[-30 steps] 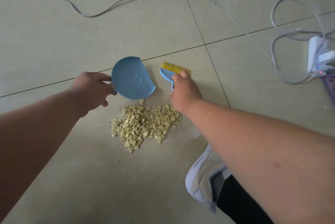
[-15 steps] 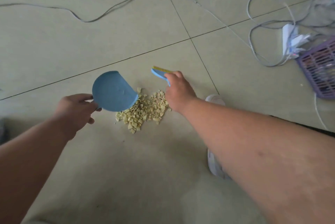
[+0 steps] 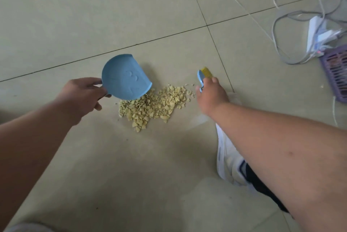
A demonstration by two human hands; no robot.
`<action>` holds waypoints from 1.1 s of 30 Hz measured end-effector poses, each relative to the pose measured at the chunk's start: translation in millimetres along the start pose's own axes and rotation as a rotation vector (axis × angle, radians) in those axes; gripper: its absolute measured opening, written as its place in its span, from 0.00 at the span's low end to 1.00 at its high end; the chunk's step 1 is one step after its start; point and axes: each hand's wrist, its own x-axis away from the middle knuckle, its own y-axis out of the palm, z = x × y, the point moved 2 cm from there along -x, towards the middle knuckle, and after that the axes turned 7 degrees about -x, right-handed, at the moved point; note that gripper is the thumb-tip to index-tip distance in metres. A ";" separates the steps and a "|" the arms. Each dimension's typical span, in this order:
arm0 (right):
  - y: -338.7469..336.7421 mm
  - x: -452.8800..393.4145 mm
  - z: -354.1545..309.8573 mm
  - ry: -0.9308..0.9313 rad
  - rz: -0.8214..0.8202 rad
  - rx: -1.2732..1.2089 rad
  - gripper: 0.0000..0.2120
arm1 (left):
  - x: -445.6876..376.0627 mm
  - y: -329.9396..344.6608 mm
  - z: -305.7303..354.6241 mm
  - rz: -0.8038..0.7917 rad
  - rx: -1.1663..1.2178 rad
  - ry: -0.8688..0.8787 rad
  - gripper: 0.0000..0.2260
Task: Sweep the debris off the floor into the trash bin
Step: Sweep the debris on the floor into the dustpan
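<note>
No legible writing. Pale glossy tiled floor (image 3: 56, 25), dark grout lines. Heap of yellow crumbled debris (image 3: 152, 105) mid-floor. Left hand (image 3: 82, 96) grips round blue plastic dustpan (image 3: 124, 77), its lip at the heap; right hand (image 3: 211, 96) closed on blue yellow-bristled brush (image 3: 203, 75). Purple slatted basket (image 3: 336, 76) at right edge, grey cables (image 3: 281, 25) near.

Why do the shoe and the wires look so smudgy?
Head view: the white shoe and the wires at right are motion-blurred; the yellow debris and blue dustpan are sharper; light is soft, with faint shadows.
</note>
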 end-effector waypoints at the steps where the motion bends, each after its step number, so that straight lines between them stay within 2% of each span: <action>1: 8.9 9.0 -11.6 -0.013 -0.007 -0.003 0.17 | 1.8 -2.4 -1.5 -0.006 0.012 -0.005 0.08; 7: 51.0 62.8 -76.0 -0.171 -0.119 0.007 0.15 | 26.4 -26.7 -20.0 0.001 0.083 -0.040 0.09; 12: 51.8 90.8 -104.5 -0.259 -0.146 -0.030 0.13 | 60.1 -57.7 -56.2 0.045 0.134 -0.121 0.10; 17: 29.1 83.0 -95.7 -0.196 -0.031 -0.135 0.13 | 79.4 -75.4 -82.3 0.015 0.055 -0.127 0.11; 21: 13.4 56.5 -76.1 -0.092 0.044 -0.051 0.16 | 71.4 -78.3 -101.3 0.033 0.007 -0.140 0.09; 26: 15.7 36.9 -69.0 0.053 -0.022 0.109 0.21 | 62.3 -76.8 -118.1 0.067 -0.071 -0.138 0.11; 30: 33.8 52.5 -86.6 0.013 -0.074 0.117 0.22 | 62.2 -68.9 -120.8 0.031 -0.103 -0.156 0.10; 33: 50.7 73.6 -104.8 -0.011 -0.104 0.065 0.23 | 63.6 -58.6 -114.6 0.065 -0.093 -0.168 0.10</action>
